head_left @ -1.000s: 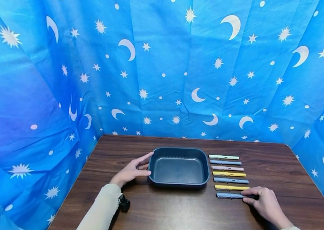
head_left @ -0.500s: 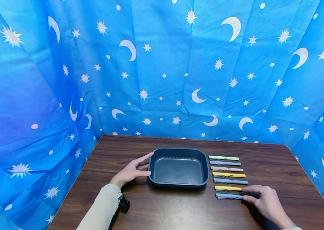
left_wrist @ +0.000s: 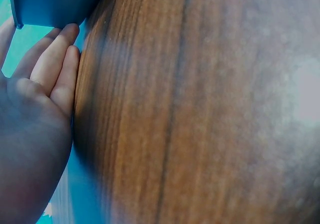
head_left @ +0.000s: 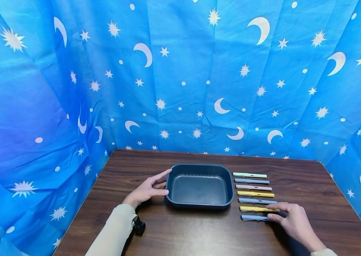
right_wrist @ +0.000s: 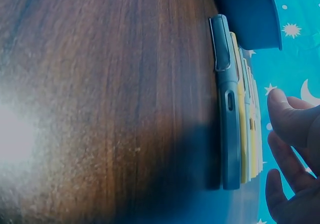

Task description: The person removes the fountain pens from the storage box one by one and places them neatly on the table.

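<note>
A dark blue-grey rectangular tray (head_left: 198, 192) stands on the wooden table with nothing inside. My left hand (head_left: 145, 191) rests against its left side, thumb and fingers spread and fairly straight; the left wrist view shows fingertips (left_wrist: 71, 30) at the tray's wall. Right of the tray, several clip pens lie in a column: pale green, blue, pink and yellow. Over the right ends of the nearest blue pen (head_left: 253, 217) and the yellow pen (head_left: 254, 209) hovers my right hand (head_left: 296, 222). In the right wrist view, its loosely bent fingers hold nothing and stand apart from the pens.
The dark wooden table (head_left: 180, 234) ends at a blue curtain (head_left: 180, 99) printed with moons and stars, which hangs behind and on both sides. A small black device (head_left: 139, 226) sits at the left sleeve's cuff.
My right hand has risen slightly and shifted a little left over the near pens, its thumb leaving the blue pen's end. The left hand, tray and pens stay put.
</note>
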Available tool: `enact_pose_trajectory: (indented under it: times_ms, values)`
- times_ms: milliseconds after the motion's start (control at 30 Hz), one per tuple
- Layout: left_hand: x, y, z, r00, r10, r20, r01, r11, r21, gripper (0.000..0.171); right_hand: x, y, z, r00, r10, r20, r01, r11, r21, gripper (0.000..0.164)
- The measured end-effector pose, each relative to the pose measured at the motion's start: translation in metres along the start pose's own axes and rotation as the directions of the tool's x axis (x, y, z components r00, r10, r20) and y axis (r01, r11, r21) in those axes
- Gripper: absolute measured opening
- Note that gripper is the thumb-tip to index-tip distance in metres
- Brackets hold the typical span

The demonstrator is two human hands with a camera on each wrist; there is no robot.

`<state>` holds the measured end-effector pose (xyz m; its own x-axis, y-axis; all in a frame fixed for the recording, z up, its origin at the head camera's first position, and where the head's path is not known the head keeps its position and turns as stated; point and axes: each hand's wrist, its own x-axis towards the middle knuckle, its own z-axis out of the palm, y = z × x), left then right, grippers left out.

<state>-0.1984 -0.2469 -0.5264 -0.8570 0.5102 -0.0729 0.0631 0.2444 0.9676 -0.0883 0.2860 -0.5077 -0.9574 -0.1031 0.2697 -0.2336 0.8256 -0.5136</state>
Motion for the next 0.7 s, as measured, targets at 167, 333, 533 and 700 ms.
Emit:
enact_pose_trajectory:
  times_ms: [167,333,533,700]
  values:
    - [0.0,0.0,0.0,1.0,0.002,0.005,-0.002,1.0,-0.004,0.079,0.002,-0.003,0.0,1.0,-0.005,-0.001,0.005,1.0,0.014,0.024]
    - [0.001,0.0,0.001,1.0,0.008,0.006,-0.008,1.0,-0.001,0.079,0.005,-0.009,0.002,0.998,-0.042,-0.039,0.043,0.998,0.041,0.026]
    - [0.002,-0.001,0.001,1.0,0.011,0.006,-0.011,1.0,0.0,0.078,0.019,-0.024,0.003,0.999,-0.019,-0.036,0.022,0.995,0.096,0.033]
    - [0.001,0.0,0.001,1.0,0.006,-0.001,-0.006,1.0,0.005,0.078,0.039,-0.044,0.009,0.999,-0.037,-0.011,0.039,0.971,0.237,0.039]
